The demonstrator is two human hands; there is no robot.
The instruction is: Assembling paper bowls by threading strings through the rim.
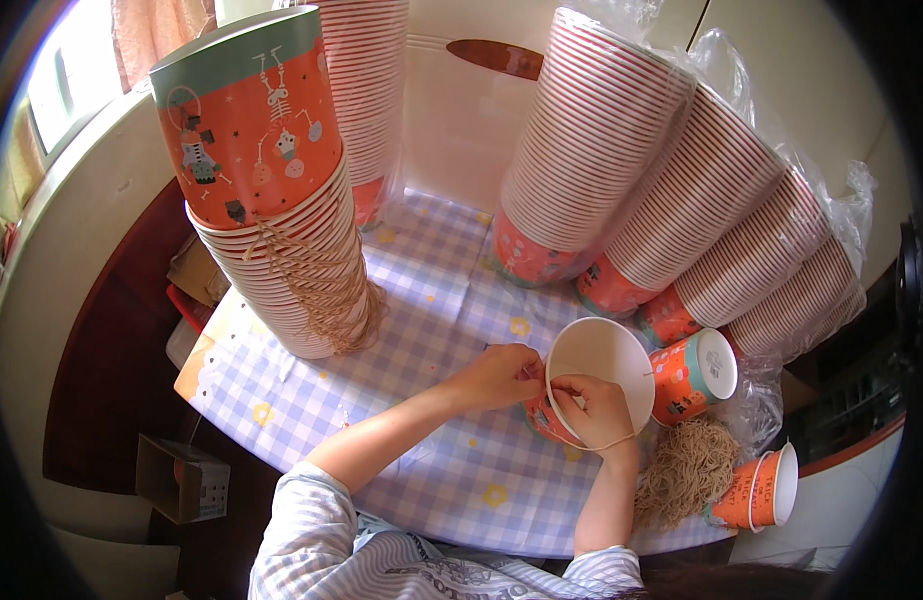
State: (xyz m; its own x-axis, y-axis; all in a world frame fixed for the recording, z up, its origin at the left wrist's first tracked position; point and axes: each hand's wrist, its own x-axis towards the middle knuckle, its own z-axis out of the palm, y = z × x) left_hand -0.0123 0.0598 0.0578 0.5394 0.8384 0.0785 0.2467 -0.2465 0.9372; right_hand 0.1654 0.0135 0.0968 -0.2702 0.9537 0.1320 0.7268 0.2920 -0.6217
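- I take the clock from the open, white-lined orange paper bucket (pixel 629 378), which is at its centre; it sits on the blue-and-white checked tablecloth (pixel 431 290), mouth up, near the table's front edge.
- I have the left hand (pixel 506 378) at 9 o'clock, touching the bucket's side close to the rim. Its fingers are bent toward the thumb; from here I cannot tell whether they close on anything.
- I have the right hand (pixel 595 408) at 6 o'clock, its curled fingers over the rim's near left part. I cannot tell how tightly they pinch.
- A thin tan cord (pixel 596 447) loops across the right wrist.
- Just beside the bucket at 3 o'clock, I see an orange-and-green paper cup (pixel 676 380) with its round white base showing.
- Between 4 and 5 o'clock lies a tangled heap of tan string (pixel 687 470); past it, toward 4, an orange paper container with white bands (pixel 756 492) tilts.
- From 12 to 2 o'clock I see tall stacks of nested red-rimmed paper buckets in clear plastic (pixel 596 140).
- Well apart at 10 o'clock stands an upside-down stack of orange-and-green buckets (pixel 251 130), tan cords bunched along its side.
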